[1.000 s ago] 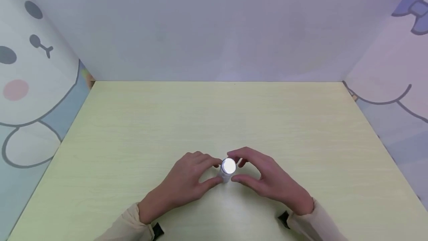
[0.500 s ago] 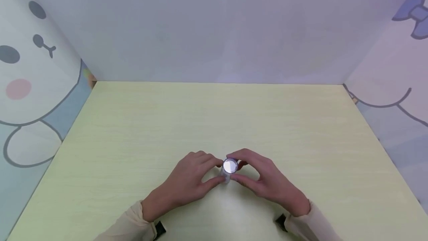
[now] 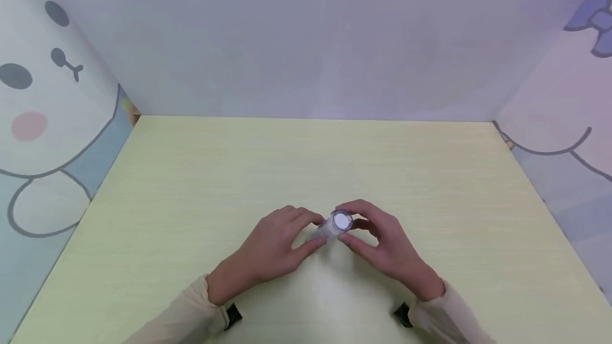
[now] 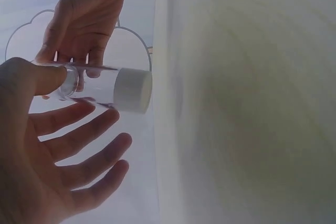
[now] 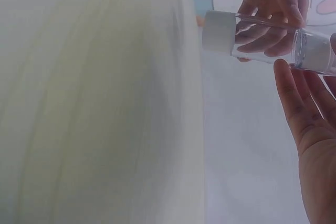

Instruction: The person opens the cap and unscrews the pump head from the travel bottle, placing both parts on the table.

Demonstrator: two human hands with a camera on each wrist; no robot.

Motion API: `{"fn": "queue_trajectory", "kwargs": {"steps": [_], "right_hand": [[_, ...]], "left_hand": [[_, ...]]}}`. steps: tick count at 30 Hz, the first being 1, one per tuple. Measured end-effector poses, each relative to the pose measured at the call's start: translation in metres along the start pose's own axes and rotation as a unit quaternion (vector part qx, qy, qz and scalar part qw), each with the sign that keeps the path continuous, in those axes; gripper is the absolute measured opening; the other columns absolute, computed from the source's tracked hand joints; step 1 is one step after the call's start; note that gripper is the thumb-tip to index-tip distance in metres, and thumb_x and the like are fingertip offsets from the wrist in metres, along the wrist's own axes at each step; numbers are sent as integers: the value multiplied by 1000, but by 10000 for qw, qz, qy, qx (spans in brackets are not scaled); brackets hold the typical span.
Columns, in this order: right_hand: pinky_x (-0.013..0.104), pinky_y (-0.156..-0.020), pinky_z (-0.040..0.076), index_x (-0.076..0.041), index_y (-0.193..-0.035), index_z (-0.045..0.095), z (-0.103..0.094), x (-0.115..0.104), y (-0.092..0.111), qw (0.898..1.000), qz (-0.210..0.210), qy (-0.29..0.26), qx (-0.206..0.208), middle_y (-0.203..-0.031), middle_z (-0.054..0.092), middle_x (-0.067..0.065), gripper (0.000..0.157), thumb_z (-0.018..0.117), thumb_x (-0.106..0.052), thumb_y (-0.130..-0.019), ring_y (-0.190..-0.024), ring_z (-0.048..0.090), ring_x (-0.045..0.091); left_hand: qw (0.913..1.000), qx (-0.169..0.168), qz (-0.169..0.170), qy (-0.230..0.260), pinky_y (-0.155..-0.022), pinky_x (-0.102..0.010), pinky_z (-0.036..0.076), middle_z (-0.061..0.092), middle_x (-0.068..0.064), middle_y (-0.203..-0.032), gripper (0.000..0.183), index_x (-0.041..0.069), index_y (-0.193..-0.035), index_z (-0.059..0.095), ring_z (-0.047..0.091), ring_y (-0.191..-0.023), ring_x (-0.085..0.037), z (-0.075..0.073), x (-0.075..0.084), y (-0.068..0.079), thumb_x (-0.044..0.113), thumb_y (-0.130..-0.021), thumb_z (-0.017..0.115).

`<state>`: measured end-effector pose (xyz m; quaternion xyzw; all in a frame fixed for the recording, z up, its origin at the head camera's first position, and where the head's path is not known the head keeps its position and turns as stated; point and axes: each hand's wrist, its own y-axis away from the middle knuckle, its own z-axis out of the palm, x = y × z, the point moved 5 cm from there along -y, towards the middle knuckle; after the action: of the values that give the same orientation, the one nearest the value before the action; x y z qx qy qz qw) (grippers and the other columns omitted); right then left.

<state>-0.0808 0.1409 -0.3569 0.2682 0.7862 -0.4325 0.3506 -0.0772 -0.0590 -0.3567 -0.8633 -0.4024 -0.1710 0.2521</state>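
Note:
A small clear cylindrical bottle (image 3: pixel 329 231), with a white end piece (image 4: pixel 132 90) facing the table, tilts between the two hands. Its upper part (image 5: pixel 317 51) is a clear section with white inside. The left hand (image 3: pixel 279 243) pinches the clear body between thumb and fingertips; in the left wrist view its other fingers spread loosely beside it. Around the upper end, the right hand (image 3: pixel 384 240) holds on with thumb and fingers. In the right wrist view, the white end stands close over the table edge line, and the left hand's fingers show through the clear wall.
A pale wood-look table (image 3: pixel 306 163) lies under the hands. Behind it rises a plain grey-lilac wall (image 3: pixel 306 41). Side panels with cartoon drawings (image 3: pixel 38 89) stand left and right. Beige sleeves (image 3: pixel 186 312) with black straps cover both wrists.
Both hands have shifted slightly away from the body with the bottle. The bottle, nearly upright before, now leans with its top to the right. The right hand's fingers have closed in on its top.

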Motion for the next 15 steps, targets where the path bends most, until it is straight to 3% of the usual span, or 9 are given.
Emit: {"fn": "queue_trajectory", "kwargs": {"steps": [7, 15], "right_hand": [[26, -97, 60, 2, -133, 56, -12, 4, -3, 9954, 656, -545, 442, -125, 65, 5, 52, 70, 20, -86, -117, 65, 13], [18, -90, 57, 13, -133, 47, -23, 8, -8, 9877, 498, -1322, 669, -130, 64, 3, 49, 62, 25, -88, -116, 64, 15]], "left_hand": [[9989, 369, 158, 254, -96, -34, 58, 73, 5, -119, 33, 16, -124, 68, 66, -113, -14, -3, 3, -11, 29, -95, 78], [9973, 476, 172, 525, -84, -27, 59, 69, 0, -119, 40, 11, -127, 65, 66, -102, -13, -7, 8, -22, 18, -92, 81]]}}
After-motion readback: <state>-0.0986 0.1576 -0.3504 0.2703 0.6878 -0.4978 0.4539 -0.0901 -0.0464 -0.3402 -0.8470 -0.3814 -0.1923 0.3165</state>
